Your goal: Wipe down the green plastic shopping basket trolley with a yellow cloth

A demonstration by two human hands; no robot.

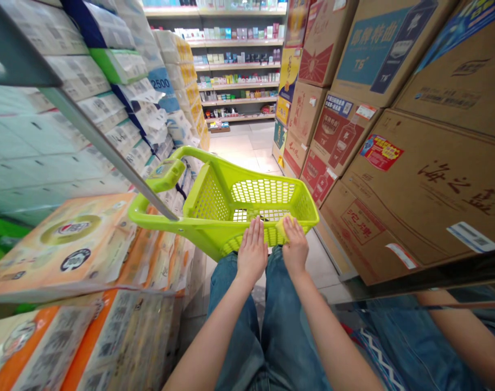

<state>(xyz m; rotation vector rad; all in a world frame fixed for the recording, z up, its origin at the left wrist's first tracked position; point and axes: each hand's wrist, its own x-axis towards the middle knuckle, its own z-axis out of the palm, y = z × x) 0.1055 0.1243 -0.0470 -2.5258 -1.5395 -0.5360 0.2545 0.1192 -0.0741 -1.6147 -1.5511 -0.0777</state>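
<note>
A lime-green rolling shopping basket (209, 239) with perforated walls stands across my knees, tilted, its inside facing up. My left hand (251, 251) lies flat on the basket's near side by the rim, fingers straight and together, holding nothing. Against the same side, closer to the basket's right end, my right hand (296, 248) presses a yellow cloth or sponge (281, 227); the fingers cover most of it. A grey metal pull rod (109, 147) rises from the basket's left end toward the upper left, ending in a dark grip (23, 49).
Wrapped tissue packs (96, 108) are stacked along the left. Orange paper packs (60, 239) sit low at my left. Large cardboard cartons (426, 179) form a wall on the right. Shelves of small goods (239, 65) stand at the aisle's far end, beyond the tiled floor (251, 142).
</note>
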